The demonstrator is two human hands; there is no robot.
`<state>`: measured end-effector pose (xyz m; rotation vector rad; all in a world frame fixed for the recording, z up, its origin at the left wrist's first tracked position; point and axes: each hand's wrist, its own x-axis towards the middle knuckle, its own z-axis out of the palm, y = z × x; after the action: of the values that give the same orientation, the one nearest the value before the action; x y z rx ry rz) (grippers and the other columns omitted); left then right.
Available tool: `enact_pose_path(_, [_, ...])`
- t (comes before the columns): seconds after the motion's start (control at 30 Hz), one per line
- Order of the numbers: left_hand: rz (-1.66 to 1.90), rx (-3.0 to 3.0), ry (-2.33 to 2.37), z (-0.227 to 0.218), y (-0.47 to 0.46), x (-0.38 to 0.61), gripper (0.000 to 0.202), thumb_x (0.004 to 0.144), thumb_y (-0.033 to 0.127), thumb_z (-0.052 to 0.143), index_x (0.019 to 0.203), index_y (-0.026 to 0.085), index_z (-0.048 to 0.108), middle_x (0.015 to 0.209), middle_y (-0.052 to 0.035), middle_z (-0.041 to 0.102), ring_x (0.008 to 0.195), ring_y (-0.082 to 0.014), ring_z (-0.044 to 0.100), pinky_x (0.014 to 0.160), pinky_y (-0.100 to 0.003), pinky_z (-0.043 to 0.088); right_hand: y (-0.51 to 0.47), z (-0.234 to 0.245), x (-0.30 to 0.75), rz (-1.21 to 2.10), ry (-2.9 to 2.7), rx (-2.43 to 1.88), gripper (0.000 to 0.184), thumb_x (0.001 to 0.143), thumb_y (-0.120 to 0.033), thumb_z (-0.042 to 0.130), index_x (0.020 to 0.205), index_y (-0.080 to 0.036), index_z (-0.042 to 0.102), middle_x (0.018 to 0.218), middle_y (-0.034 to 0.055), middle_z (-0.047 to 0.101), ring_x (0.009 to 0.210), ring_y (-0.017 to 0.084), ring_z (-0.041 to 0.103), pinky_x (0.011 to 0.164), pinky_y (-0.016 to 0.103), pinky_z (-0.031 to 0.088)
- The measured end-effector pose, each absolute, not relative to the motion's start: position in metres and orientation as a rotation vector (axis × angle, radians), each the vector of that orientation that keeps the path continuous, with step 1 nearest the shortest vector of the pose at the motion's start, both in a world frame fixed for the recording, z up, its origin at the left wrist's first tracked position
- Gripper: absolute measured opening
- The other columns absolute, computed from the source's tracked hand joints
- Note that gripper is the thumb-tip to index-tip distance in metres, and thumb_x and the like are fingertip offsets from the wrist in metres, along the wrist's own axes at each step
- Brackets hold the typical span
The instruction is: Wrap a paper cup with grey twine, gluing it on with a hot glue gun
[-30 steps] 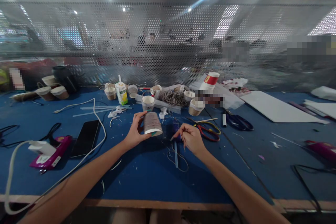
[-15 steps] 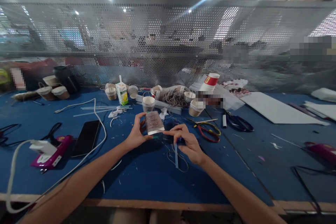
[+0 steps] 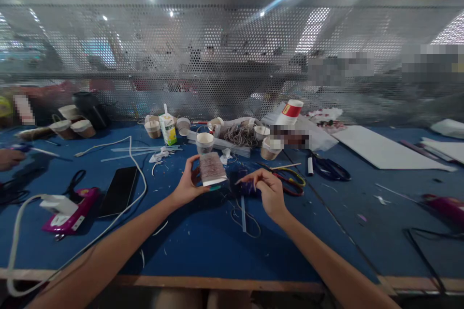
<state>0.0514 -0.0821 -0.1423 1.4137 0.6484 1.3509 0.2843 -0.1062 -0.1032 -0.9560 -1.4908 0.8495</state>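
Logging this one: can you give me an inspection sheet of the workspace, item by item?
Surface: blue tabletop with white scraps.
Job's things: grey-brown cord-wrapped paper cup, tilted, white end toward the wearer.
Clutter: black smartphone, yellow-green-and-white drink carton, scissors with red and yellow handles, tangled grey cord pile.
Hands: left hand holds the cup; right hand is curled to the cup's right, apart from it; whether it grips anything is unclear.
Cables: thick white cable loops across the left side, from a white charger on a magenta plastic block.
Surroundings: grey perforated metal screen behind the table; another person's hand at the left edge.
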Motion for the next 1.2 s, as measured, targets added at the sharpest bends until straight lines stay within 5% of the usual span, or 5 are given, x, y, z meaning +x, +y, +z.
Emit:
enact_pose_path(0.17, [1.331, 1.452, 0.587, -0.146, -0.079, 0.052, 0.087, 0.05, 0.038, 0.087, 0.119, 0.028, 0.035, 0.137, -0.0111, 0.04, 0.13, -0.0303, 0.042, 0.106, -0.047, 0.038, -0.098, -0.109, 0.289, 0.702, -1.659, -0.913, 0.04, 0.065, -0.013, 0.051, 0.103, -0.024, 0.046, 0.113, 0.007, 0.06, 0.104, 0.024, 0.057, 0.086, 0.04, 0.047])
enact_pose_path(0.33, [1.282, 1.503, 0.538, -0.147, -0.08, 0.055, 0.089, 0.049, 0.036, 0.088, 0.121, 0.026, 0.036, 0.136, -0.0116, 0.042, 0.133, -0.0315, 0.037, 0.111, -0.05, 0.03, -0.112, -0.104, 0.278, 0.414, -2.211, -0.823, 0.079, 0.08, -0.028, 0.057, 0.145, -0.024, 0.013, 0.15, 0.0112, 0.021, 0.14, 0.029, 0.02, 0.113, 0.047, 0.026])
enact_pose_path(0.87, [1.166, 1.991, 0.631, -0.137, -0.089, 0.05, 0.092, 0.065, 0.036, 0.078, 0.141, 0.023, 0.028, 0.147, -0.0148, 0.03, 0.139, -0.0331, 0.028, 0.115, -0.052, 0.024, -0.106, -0.114, 0.277, 0.245, -2.233, -0.834, 0.07, 0.084, -0.025, 0.056, 0.143, -0.028, 0.019, 0.139, 0.0127, 0.039, 0.13, 0.03, 0.037, 0.106, 0.053, 0.034])
enact_pose_path(1.07, [1.312, 2.08, 0.836, -0.145, -0.081, 0.048, 0.077, 0.068, 0.028, 0.074, 0.135, 0.024, 0.035, 0.133, -0.014, 0.041, 0.127, -0.0296, 0.043, 0.103, -0.049, 0.043, -0.105, -0.1, 0.287, 0.451, -2.259, -1.058, 0.083, 0.08, -0.042, 0.06, 0.145, -0.024, 0.011, 0.147, 0.0139, 0.027, 0.135, 0.031, 0.029, 0.108, 0.049, 0.032])
enact_pose_path(1.2, [1.592, 2.04, 0.943, -0.15, -0.075, 0.046, 0.073, 0.07, 0.025, 0.071, 0.133, 0.023, 0.034, 0.132, -0.0134, 0.038, 0.131, -0.0295, 0.037, 0.106, -0.05, 0.038, -0.099, -0.082, 0.311, 0.486, -2.319, -1.492, 0.076, 0.072, -0.044, 0.063, 0.134, -0.017, 0.03, 0.13, 0.0158, 0.041, 0.125, 0.034, 0.038, 0.1, 0.048, 0.038])
